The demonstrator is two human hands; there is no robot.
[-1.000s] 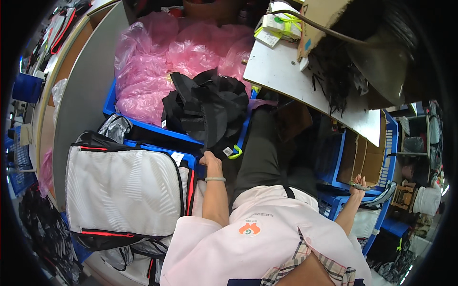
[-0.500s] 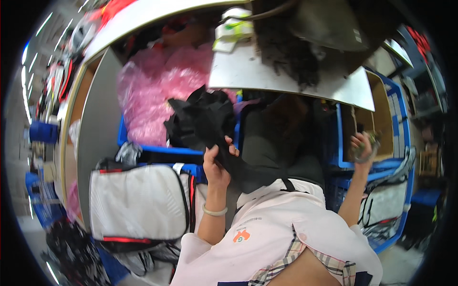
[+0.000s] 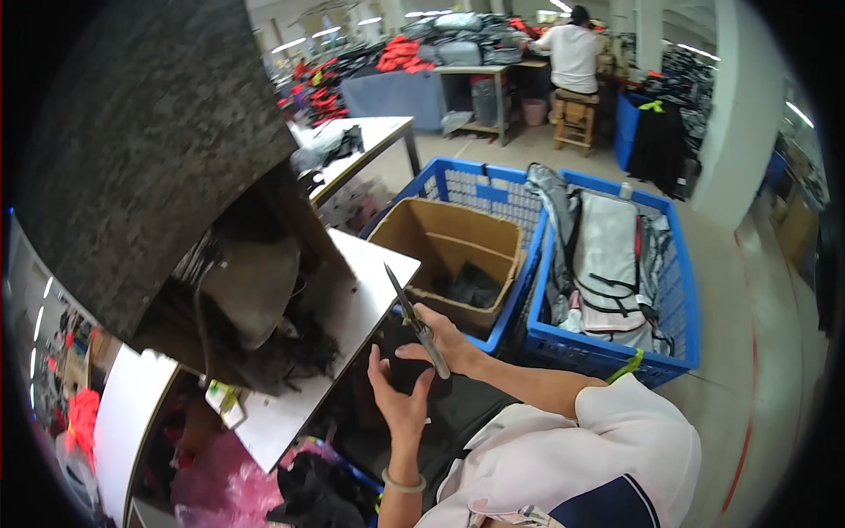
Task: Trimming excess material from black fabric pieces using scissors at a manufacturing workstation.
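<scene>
The right hand [image 3: 449,341] has its grip closed around pointed metal snips [image 3: 424,333]; their long axis slants from the tip at upper left, seen against the white tabletop [image 3: 370,255], to the handle end at lower right, near the left thumb; black fabric [image 3: 401,368] lies below and left of that grip, between the two hands and nearer the left hand [image 3: 403,409]; the left fingertips and thumb stand apart around it, though I cannot tell whether they pinch it; beyond the right hand, a cardboard box [image 3: 475,231] sits inside a blue crate [image 3: 506,198].
</scene>
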